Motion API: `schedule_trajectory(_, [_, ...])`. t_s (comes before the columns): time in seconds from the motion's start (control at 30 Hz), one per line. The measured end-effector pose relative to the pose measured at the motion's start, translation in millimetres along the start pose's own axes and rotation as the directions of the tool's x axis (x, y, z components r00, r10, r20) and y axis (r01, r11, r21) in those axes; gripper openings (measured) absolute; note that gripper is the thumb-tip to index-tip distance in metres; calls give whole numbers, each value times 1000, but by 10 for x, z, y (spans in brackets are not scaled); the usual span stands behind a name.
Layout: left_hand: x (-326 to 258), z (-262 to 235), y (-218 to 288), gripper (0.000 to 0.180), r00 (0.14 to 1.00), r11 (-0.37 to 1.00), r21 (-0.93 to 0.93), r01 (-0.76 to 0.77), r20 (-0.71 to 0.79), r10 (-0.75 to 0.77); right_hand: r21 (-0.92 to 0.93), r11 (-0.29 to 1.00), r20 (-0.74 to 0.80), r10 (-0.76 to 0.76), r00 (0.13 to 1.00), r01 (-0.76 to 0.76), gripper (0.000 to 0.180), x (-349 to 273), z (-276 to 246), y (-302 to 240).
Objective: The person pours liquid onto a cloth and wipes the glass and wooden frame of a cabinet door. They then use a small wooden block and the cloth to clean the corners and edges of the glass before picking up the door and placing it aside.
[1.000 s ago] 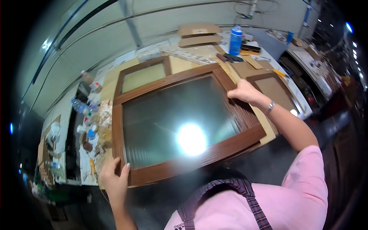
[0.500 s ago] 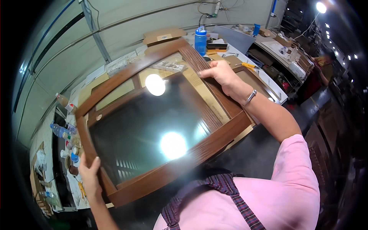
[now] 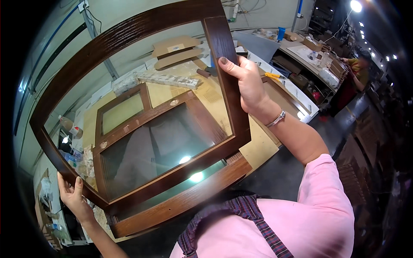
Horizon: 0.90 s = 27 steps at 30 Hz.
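A dark brown wooden frame is held up and tilted between my two hands. Things behind it show through its wide opening; whether clear glass fills it I cannot tell. My left hand grips its lower left corner, thumb on the near side. On the right side bar, my right hand is closed with its thumb across the front and the other fingers behind. Beneath lies a brown wooden door with dark, shiny glass panels and small round pale pieces on its wood. The raised frame covers part of it.
Behind the door are a speckled strip and an open cardboard box. A plastic bottle stands at left. To the right lie a yellow-handled tool and a brown framed panel. Another person works at a far bench.
The wooden frame has risen and tipped up, its far edge now higher in view. Both hands moved with it, still gripping. The door beneath has come into view.
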<state>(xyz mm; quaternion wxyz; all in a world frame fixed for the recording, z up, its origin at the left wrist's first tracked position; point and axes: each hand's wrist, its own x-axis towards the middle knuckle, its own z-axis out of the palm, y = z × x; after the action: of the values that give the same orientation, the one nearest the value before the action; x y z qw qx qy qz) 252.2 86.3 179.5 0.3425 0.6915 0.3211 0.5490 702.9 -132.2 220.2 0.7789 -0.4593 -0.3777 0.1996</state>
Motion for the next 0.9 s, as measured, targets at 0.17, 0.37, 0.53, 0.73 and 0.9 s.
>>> schedule_trajectory(0.17, [3, -51, 173, 54, 993, 975, 186, 119, -2, -121, 13, 1000, -14, 4, 1000, -4, 29, 33, 50, 154])
schedule_trajectory(0.37, [-401, 87, -47, 25, 945, 940, -96, 326, 72, -321, 7, 1000, -47, -18, 999, 19, 26, -1, 6, 134])
schedule_trajectory(0.53, [-773, -165, -38, 18, 920, 931, 101, 349, 154, -362, 0, 1000, -43, -18, 999, 18, 29, -78, 55, 105])
schedule_trajectory(0.73, [-824, -19, -192, 16, 947, 947, -49, 318, 70, -315, -40, 999, -64, -16, 998, 13, 27, -19, 11, -57])
schedule_trajectory(0.9, [-853, -55, 32, 30, 955, 891, -347, 293, 66, -289, -11, 987, -107, 157, 982, -159, 29, 16, 9, -26])
